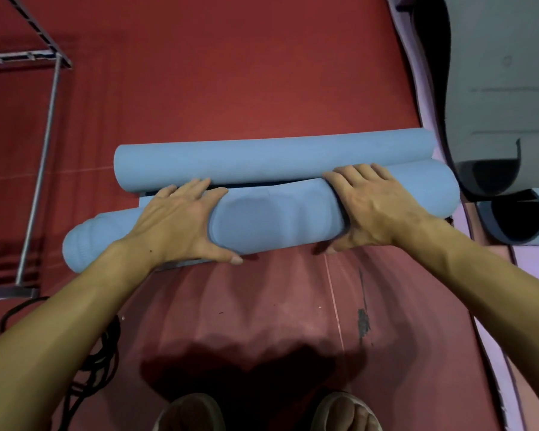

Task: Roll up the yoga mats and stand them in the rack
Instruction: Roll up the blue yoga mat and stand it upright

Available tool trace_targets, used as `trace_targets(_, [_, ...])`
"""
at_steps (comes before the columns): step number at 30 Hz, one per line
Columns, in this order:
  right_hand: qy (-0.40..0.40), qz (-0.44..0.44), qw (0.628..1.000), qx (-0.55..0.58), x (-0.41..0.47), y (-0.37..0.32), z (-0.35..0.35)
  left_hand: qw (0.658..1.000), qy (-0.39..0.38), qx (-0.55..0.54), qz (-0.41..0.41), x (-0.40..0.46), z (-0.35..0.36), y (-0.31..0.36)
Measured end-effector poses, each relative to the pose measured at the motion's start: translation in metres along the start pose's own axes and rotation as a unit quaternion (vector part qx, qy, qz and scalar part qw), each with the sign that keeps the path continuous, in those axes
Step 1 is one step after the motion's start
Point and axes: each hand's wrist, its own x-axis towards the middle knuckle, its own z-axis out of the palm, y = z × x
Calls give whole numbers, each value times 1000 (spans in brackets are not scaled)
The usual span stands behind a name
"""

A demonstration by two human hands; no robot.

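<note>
Both my hands grip the blue mat roll [277,217] on the red floor [231,88]: L hand [181,222] and R hand [374,209] curled over it, thumbs under. Metal rack [41,157] stands far L.

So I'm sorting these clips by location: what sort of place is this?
Probably a gym or yoga studio. Both hands, left hand and right hand, grip a rolled light-blue foam yoga mat on a red padded floor, with a grey metal-tube rack alongside and a grey curled mat nearby.
</note>
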Motion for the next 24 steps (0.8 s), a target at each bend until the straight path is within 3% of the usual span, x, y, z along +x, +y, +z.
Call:
trace_targets(3, [7, 3, 1000, -14, 3, -3, 6, 999, 13, 42, 20, 3, 7, -4])
trace_targets(6, [-6, 8, 1000, -7, 1, -6, 2, 999, 13, 3, 38, 4, 4, -7])
trace_targets(15, [-171, -20, 983, 55, -50, -32, -10, 979, -192, 2, 75, -37, -5, 9])
trace_targets(24, [-221, -27, 968, 118, -63, -42, -6, 978, -188, -28, 84, -54, 8, 6])
